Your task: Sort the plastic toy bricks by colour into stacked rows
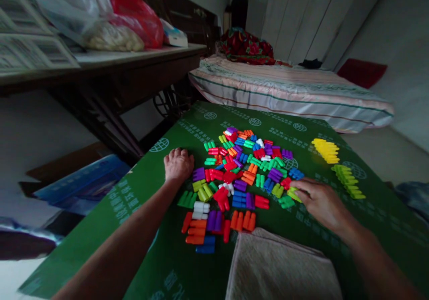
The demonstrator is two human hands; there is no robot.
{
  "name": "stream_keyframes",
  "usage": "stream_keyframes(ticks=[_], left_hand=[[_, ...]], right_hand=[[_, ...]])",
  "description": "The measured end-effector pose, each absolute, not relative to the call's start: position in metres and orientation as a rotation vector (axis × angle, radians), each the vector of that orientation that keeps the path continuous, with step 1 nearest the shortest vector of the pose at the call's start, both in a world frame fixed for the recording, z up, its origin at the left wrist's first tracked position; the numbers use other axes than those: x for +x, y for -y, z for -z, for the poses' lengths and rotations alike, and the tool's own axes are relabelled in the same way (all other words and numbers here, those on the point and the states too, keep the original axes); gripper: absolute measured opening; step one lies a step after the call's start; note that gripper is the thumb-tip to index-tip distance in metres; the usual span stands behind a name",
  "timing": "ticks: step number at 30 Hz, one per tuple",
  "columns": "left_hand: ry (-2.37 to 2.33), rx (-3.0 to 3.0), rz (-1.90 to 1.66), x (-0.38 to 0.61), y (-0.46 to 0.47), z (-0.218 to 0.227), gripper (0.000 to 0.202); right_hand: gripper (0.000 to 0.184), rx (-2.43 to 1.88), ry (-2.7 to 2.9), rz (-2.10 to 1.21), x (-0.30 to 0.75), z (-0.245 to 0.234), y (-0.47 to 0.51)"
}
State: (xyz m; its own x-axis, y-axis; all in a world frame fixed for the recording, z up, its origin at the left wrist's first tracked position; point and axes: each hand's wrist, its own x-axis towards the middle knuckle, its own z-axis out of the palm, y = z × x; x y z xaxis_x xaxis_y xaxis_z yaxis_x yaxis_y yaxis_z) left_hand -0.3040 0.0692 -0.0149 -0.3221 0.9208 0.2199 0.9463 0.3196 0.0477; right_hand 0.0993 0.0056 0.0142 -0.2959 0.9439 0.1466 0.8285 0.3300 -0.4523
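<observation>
My right hand [321, 201] reaches in from the right, thumb and fingers pinched on a yellow-green plastic building block [294, 194] at the pile's right edge. A red block [286, 183] and a green block [286, 201] lie beside those fingertips. My left hand [178, 164] rests on the green board [161, 242] with its fingers curled, left of a purple block [199, 174]. Nothing shows in it. Between my hands spreads a loose pile of ridged, bullet-shaped blocks in several colours.
Yellow blocks [326, 150] and yellow-green blocks [348, 182] lie in two rows at the right. A folded grey cloth [281, 264] lies at the near edge. A sewing table [134, 63] with bags stands at the left, and a bed [284, 85] lies beyond the board.
</observation>
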Motion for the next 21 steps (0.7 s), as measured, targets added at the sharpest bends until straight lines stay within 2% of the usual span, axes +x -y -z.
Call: stream_keyframes(ticks=[9, 11, 14, 17, 21], left_hand=[[2.459, -1.784, 0.258, -0.303, -0.072, 0.007, 0.048], [2.464, -1.808, 0.248, -0.304, -0.073, 0.005, 0.05], [2.477, -1.82, 0.217, -0.306, -0.075, 0.004, 0.054], [2.498, -1.817, 0.182, -0.305, -0.077, 0.001, 0.057], [2.557, -1.781, 0.181, -0.303, -0.078, -0.004, 0.064]], right_hand=[[0.034, -1.708, 2.436, -0.432, 0.16, 0.003, 0.017], [0.036, -1.766, 2.373, -0.33, 0.158, 0.002, 0.02], [0.032, -2.087, 2.133, -0.094, 0.15, 0.001, 0.028], [0.032, -2.345, 2.0, 0.004, 0.138, 0.002, 0.037], [0.022, -2.291, 2.05, 0.05, 0.119, 0.008, 0.044]])
